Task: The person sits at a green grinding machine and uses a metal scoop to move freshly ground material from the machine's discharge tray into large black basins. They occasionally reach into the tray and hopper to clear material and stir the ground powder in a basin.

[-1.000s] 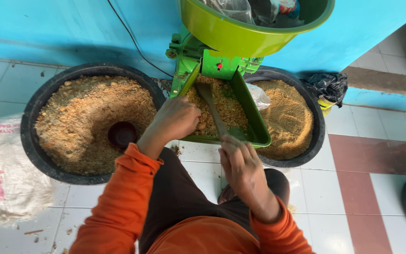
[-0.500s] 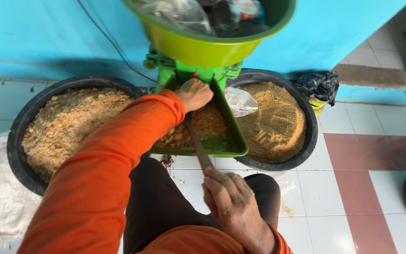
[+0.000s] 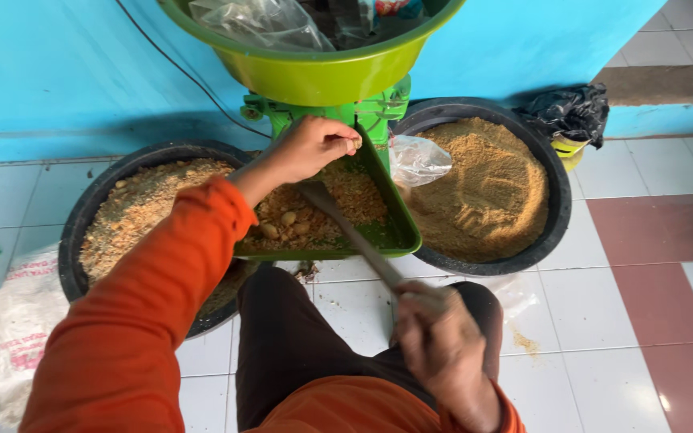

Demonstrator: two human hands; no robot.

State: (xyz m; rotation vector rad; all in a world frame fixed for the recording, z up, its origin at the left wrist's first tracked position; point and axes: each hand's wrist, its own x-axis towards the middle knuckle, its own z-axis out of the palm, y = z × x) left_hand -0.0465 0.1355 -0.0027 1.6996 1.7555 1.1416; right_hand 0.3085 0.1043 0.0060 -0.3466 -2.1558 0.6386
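Observation:
My left hand [image 3: 308,149], in an orange sleeve, reaches over the green chute tray [image 3: 401,232] of a green grinding machine [image 3: 314,68] and is closed on a small pale lump at the machine's outlet. My right hand [image 3: 441,341] grips the near end of a long flat stick [image 3: 346,227] whose far end lies in the brown crumbly mash on the tray. Several pale lumps [image 3: 286,220] sit in that mash.
A black tub [image 3: 551,208] of fine brown meal stands to the right, a second black tub [image 3: 82,220] of coarser mash to the left. A clear plastic bag [image 3: 417,159] hangs by the chute. A white sack [image 3: 22,321] lies at left, a black bag [image 3: 571,112] by the blue wall.
My left hand has gone from the mash on the tray up to the machine's outlet. My right hand has drawn the stick back toward my body. The view has shifted left.

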